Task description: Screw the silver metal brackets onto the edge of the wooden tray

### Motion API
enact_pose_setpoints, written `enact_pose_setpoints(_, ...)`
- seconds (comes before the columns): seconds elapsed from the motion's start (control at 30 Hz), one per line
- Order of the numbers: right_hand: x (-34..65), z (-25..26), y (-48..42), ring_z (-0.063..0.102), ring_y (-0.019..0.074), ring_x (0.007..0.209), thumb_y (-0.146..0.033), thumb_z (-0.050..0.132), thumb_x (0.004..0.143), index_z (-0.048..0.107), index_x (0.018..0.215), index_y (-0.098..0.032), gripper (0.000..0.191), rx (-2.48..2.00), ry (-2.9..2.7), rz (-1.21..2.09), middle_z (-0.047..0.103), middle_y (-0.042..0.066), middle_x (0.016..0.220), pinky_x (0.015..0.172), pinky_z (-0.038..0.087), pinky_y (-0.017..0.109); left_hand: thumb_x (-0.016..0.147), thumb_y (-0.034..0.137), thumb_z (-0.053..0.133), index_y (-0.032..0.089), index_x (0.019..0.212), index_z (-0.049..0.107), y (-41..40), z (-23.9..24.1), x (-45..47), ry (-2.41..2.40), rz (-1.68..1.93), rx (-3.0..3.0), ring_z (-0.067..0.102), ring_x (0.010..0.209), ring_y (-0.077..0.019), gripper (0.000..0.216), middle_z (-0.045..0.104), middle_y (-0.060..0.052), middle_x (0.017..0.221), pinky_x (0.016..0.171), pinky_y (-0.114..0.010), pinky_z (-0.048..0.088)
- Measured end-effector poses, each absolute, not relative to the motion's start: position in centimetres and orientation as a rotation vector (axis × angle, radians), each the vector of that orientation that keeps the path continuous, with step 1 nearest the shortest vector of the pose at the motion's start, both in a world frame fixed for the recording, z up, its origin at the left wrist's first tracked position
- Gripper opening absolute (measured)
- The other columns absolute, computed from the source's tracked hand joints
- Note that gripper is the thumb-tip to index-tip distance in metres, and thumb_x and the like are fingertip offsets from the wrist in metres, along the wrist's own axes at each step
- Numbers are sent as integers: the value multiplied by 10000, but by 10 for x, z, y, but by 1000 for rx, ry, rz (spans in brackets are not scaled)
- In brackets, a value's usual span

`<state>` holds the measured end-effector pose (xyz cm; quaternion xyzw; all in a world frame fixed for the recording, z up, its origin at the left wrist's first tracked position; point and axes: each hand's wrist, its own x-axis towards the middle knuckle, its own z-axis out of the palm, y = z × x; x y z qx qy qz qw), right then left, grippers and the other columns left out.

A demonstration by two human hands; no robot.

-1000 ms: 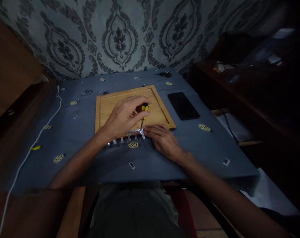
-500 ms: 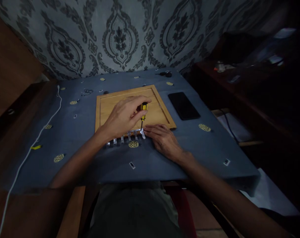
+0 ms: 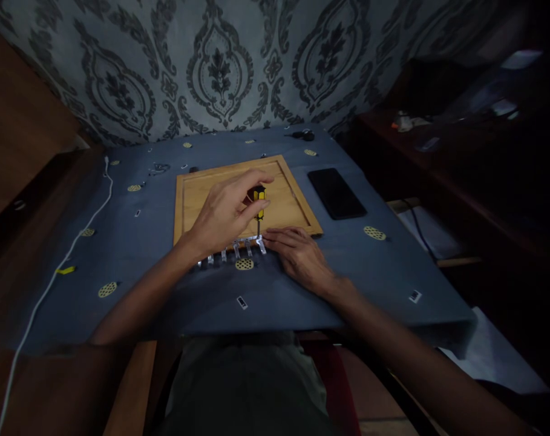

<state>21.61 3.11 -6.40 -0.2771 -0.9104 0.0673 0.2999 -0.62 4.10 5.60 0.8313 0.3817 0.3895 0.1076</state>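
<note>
A screwdriver point(image 3: 260, 202) with a yellow and black handle stands upright, its tip at the right end of a metal hook rail point(image 3: 244, 243). My left hand point(image 3: 225, 209) curls round the handle from the left, thumb against it and index finger raised above its top. The rail lies along the near edge of a wooden framed board point(image 3: 238, 172), with several hooks pointing towards me. My right hand point(image 3: 299, 254) lies flat with fingers stretched out, its fingertips beside the rail's right end on the board's edge. Any screw under the tip is too small to see.
To the board's right lies a black phone point(image 3: 337, 193). Dark scissors or keys point(image 3: 303, 135) rest at the back of the blue tablecloth point(image 3: 284, 315). A white cable point(image 3: 75, 242) runs down the left side, near a yellow scrap point(image 3: 66, 270). A patterned curtain point(image 3: 238, 60) hangs behind.
My left index finger has lifted and its grip round the screwdriver handle has loosened slightly. The handle shows turned a little. My right hand has stayed in place.
</note>
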Motion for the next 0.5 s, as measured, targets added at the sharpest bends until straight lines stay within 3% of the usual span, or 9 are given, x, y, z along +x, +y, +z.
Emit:
enact_pose_setpoints(0.3,216,-66,32,698,244,1234,0,493,902,738,1281,-264,523,-763,-2415,198,767,67,1292,1045,537,488,957,258,643,181,1120,686,42,55,-4,1167,1129,2441,714,926,-166,185,750,-58,1113,762,-264,610)
enact_pose_setpoints(0.5,216,-65,31,696,246,1242,-8,496,898,742,1261,-259,505,-779,-2419,217,768,65,1290,1041,534,488,957,230,663,193,1118,695,39,60,-6,1226,1214,2494,709,928,-168,169,756,-47,1102,813,-290,606)
